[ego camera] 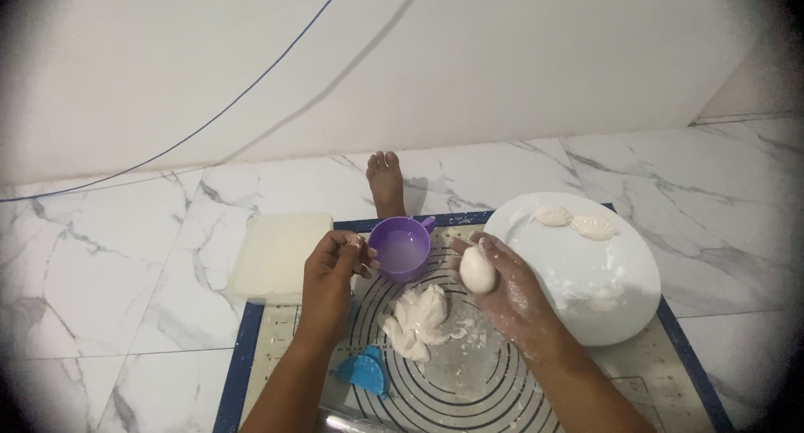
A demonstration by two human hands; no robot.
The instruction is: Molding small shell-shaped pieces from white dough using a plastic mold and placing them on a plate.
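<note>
Right now right hand [502, 286] grips a dough ball [476, 270], fingers curled around it, long axis upright, over the mat [586, 383]. Left hand [331, 274] pinched shut by purple cup [402, 247], just left. Loose dough [419, 320] lies nearer, between hands.

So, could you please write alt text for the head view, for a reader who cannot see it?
A person's right hand holds a small ball of white dough over a ringed baking mat on a marble floor. The left hand hovers beside a purple cup; a white plate carries two shaped dumplings.
</note>
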